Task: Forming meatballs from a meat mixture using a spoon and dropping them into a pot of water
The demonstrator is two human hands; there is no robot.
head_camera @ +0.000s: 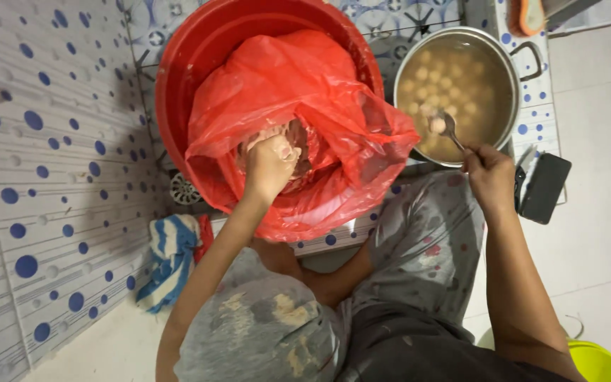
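Left hand (270,164) sunk into the red plastic bag (298,106), fingers curled tight around a lump of pale meat paste (293,134). Bag lining a red plastic basin (178,78) at twelve o'clock. Right hand (491,175) at two o'clock, clamped on the handle of a metal spoon (448,127), bowl carrying one pale ball over the steel pot (510,64). Pot filled with cloudy water and many floating meatballs (447,81). Dark phone (544,187) just beside the right hand at three o'clock. Striped blue-and-white cloth (167,258) on the floor at eight o'clock. Yellow-green bucket rim (595,359) at five o'clock.
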